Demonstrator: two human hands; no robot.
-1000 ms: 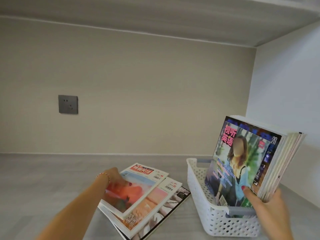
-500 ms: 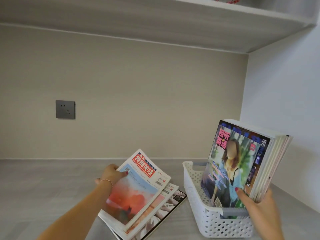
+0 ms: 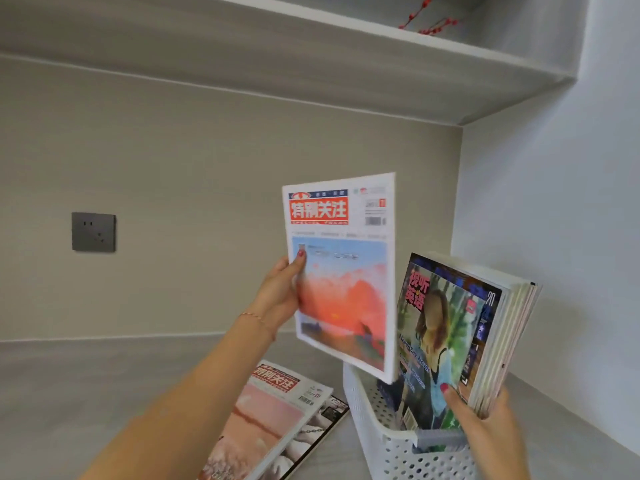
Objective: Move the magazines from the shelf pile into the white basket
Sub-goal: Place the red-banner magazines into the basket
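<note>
My left hand grips the left edge of a magazine with a red title block and an orange sunset cover, held upright in the air above the left end of the white perforated basket. My right hand holds a stack of several magazines standing on edge in the basket, tilted to the right, thumb on the front cover. Two magazines remain flat in the shelf pile left of the basket, the top one pink with a red title.
The grey shelf surface stretches left. A dark wall socket sits on the back panel. The side wall stands close on the right of the basket. An upper shelf overhangs, with red berry twigs on it.
My left hand has lifted the sunset magazine off the pile, turned it upright and carried it right and up over the basket. The right hand kept hold of the standing stack.
</note>
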